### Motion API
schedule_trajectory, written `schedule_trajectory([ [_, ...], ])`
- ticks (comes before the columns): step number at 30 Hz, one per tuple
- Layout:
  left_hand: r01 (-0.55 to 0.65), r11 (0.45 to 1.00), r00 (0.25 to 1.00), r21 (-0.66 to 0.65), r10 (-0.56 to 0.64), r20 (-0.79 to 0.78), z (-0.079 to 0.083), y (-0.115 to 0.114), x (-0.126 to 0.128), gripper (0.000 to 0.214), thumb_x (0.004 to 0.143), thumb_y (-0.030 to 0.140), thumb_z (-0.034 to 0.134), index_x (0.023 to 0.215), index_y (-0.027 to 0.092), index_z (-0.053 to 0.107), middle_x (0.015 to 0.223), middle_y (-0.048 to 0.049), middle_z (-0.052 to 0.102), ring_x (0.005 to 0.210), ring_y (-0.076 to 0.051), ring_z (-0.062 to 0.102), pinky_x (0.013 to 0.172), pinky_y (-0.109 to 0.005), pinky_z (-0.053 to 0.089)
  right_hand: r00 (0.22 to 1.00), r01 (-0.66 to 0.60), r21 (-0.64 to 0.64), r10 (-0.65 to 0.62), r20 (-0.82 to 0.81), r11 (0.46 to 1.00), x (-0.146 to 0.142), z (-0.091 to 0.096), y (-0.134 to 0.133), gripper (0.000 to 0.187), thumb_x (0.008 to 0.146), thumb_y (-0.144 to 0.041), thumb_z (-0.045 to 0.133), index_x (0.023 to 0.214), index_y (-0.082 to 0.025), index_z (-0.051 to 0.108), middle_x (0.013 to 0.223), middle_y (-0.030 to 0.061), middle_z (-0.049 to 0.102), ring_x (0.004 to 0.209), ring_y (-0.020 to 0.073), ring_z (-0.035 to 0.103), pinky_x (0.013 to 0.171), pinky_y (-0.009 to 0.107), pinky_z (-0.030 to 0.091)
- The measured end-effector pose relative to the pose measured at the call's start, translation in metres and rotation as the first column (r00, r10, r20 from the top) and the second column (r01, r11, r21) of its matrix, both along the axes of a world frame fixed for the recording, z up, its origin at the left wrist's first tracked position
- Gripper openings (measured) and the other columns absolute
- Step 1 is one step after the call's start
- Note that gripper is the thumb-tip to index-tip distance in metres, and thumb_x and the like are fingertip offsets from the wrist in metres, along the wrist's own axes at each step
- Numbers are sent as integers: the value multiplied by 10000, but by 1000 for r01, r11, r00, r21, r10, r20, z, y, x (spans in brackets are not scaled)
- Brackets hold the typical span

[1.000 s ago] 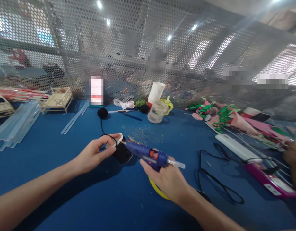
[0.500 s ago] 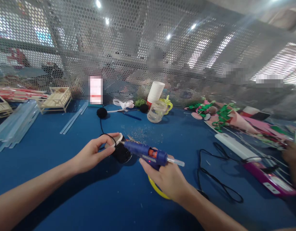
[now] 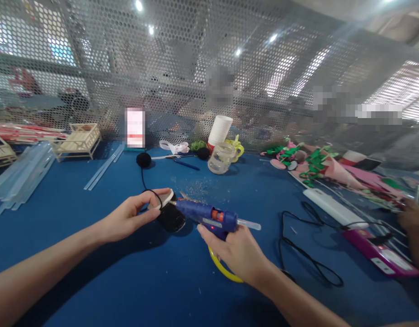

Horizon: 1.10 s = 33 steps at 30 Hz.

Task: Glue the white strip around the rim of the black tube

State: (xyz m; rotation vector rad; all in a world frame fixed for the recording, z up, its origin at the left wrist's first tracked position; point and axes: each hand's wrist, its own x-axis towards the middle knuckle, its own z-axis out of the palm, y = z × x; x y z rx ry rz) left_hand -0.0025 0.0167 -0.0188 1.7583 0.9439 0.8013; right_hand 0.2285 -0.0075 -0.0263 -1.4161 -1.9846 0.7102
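Observation:
My right hand (image 3: 235,252) grips a blue hot glue gun (image 3: 209,215) with a clear glue stick poking out of its back. The gun's nozzle points left at a small black and white round piece (image 3: 169,212) that my left hand (image 3: 129,217) pinches between thumb and fingers just above the blue table (image 3: 93,254). A thin black yarn runs from that piece up to a black yarn ball (image 3: 144,159). A yellow ring (image 3: 223,269) lies under my right hand.
Clear glue sticks (image 3: 20,177) lie at the left beside small wooden frames (image 3: 78,140). A plastic mug (image 3: 223,158), paper cups (image 3: 220,129) and pink-and-green craft pieces (image 3: 318,168) stand at the back. A black cable (image 3: 308,254), white power strip (image 3: 334,208) and another person's hand (image 3: 414,227) are at the right.
Almost nothing differs. The glue gun's nozzle has stayed at the black and white piece; both hands have shifted only slightly.

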Motion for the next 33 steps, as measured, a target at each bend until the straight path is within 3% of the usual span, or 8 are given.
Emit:
schedule_trajectory([
  [3,21,1000,1000,-17,-21,-2,1,1,-1,194,826,306,469,704,156,450,1358,-147,356,1208,-271,369,946,-395,302,1000,1,20,-1,11,1000,-1,3,-1,230,730,-364,482,628,-171,554,510,18,548,467,148,528,444,252,423],
  [9,24,999,1000,-29,-24,-1,1,1,-2,215,819,336,473,700,161,438,1366,-151,344,1205,-278,375,934,-399,314,999,25,-15,-24,29,1000,0,3,-2,241,738,-382,478,651,-178,573,440,-11,499,355,117,456,349,231,358],
  [13,38,999,999,-34,-38,-6,1,1,-2,227,821,344,469,689,162,434,1377,-143,329,1215,-277,363,943,-381,306,1000,7,41,-7,21,999,1,0,-1,199,716,-359,509,662,-184,586,548,18,584,506,160,560,478,259,440],
  [21,53,998,999,-29,-53,-1,1,2,-3,204,825,312,470,693,160,438,1378,-142,326,1210,-281,365,941,-396,301,999,35,28,-35,10,999,-2,1,-2,191,707,-356,522,659,-183,586,559,26,592,501,159,546,501,276,457],
  [28,63,996,998,-58,-62,20,2,2,-3,208,811,318,485,687,159,432,1384,-147,312,1193,-286,387,936,-414,309,991,-13,-214,-17,-136,977,0,9,4,227,743,-380,484,654,-173,503,425,-49,443,347,94,426,354,216,389],
  [33,68,996,998,-57,-67,16,4,3,-3,191,814,301,481,690,163,435,1381,-136,323,1190,-283,390,942,-424,303,988,-10,-280,-34,-150,960,0,10,1,231,742,-383,487,649,-172,503,401,-54,424,343,96,425,375,224,393],
])
